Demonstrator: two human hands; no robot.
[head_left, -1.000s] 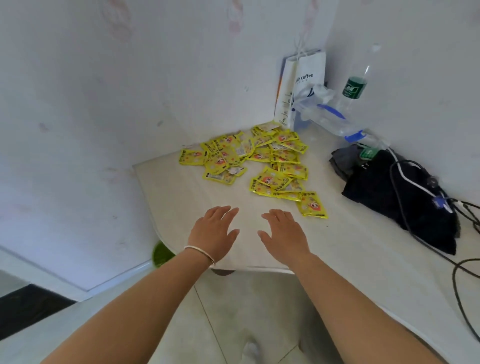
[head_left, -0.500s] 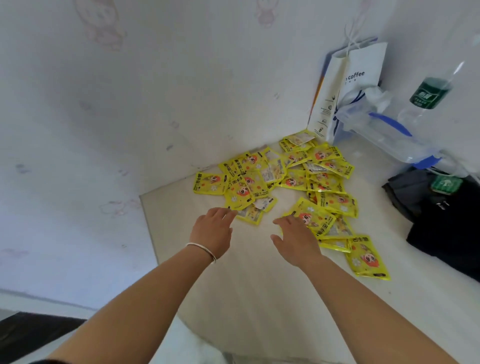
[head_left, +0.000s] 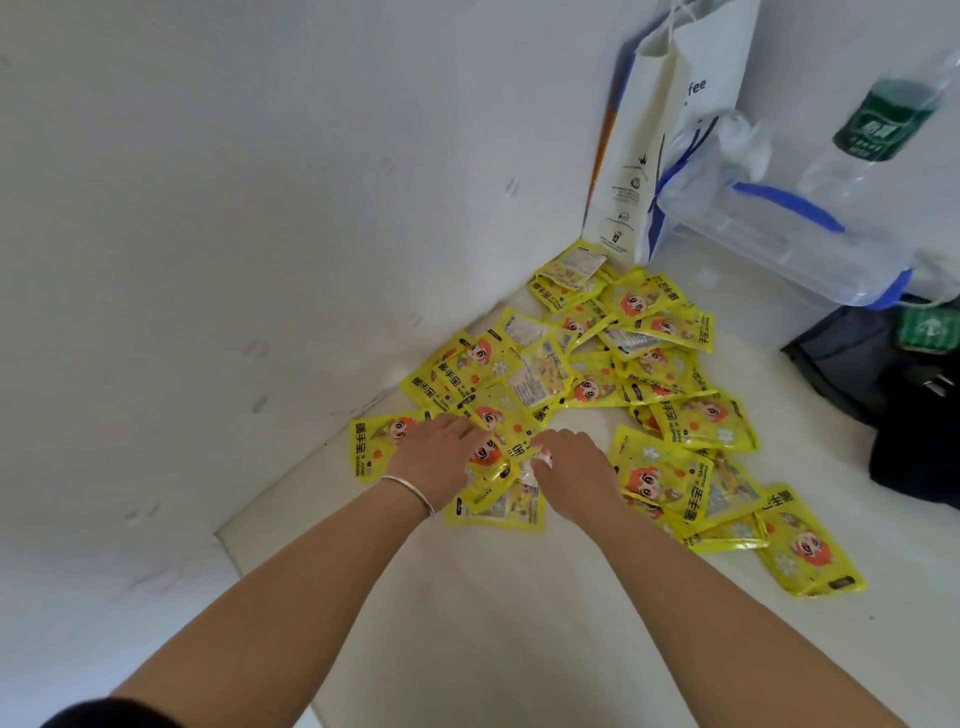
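Observation:
Several yellow snack packets (head_left: 670, 415) with a red-haired cartoon face lie in a loose pile in the corner of a pale table (head_left: 519, 623). My left hand (head_left: 436, 460), a thin bracelet on its wrist, lies with straight fingers on the near packets at the pile's left. My right hand (head_left: 574, 467) is beside it, fingers and thumb curled down, pinching the edge of one yellow packet (head_left: 498, 462) that lies between the two hands. The fingertips of both hands are partly hidden.
White walls close the corner to the left and behind. A white paper coffee bag (head_left: 670, 156), a clear plastic box with blue handle (head_left: 769, 234) and a green-labelled bottle (head_left: 883, 124) stand at the back right. A black bag (head_left: 914, 415) lies at the right.
Both hands have moved forward from the bare near part of the table onto the pile. The camera has come closer. The right hand now pinches a packet.

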